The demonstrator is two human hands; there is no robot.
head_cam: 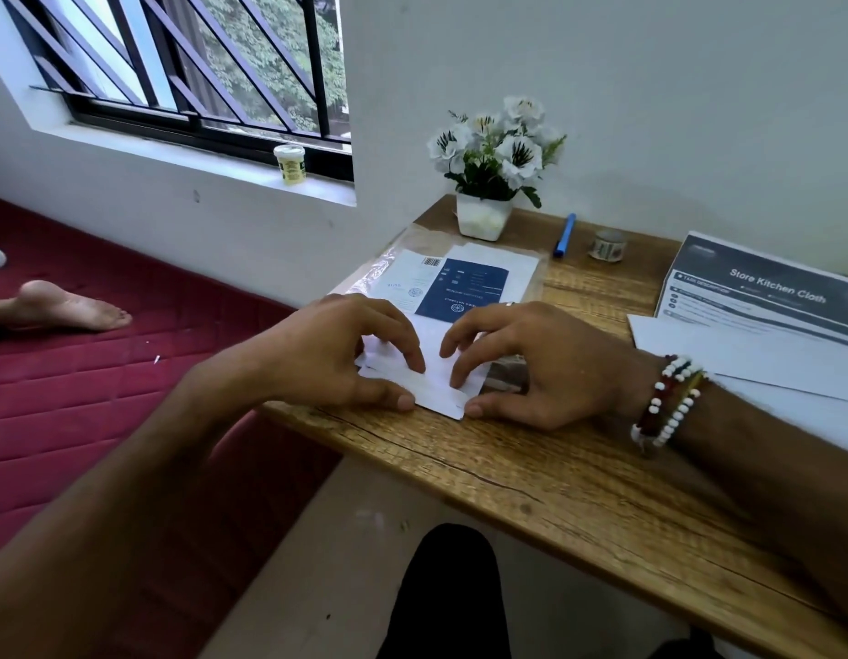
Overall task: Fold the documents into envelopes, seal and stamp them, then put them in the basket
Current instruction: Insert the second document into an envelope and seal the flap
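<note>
A small folded white paper (436, 380) lies near the left front edge of the wooden table (531, 478). My left hand (336, 359) holds its left side, fingertips curled down on top and the thumb along the near edge. From the right, my right hand (512, 363) does the same, its thumb at the paper's near corner. Behind the hands lies a clear plastic sleeve with a blue and white printed sheet (465, 283). White envelopes or sheets (745, 359) lie at the right. No basket is in view.
A white pot of white flowers (488, 168) stands at the table's back. A blue pen (565, 235) and a small roll of tape (608, 244) lie beside it. A printed card (764, 292) sits at the right. Left of the table is a red mattress (103, 397) with a person's foot (65, 306).
</note>
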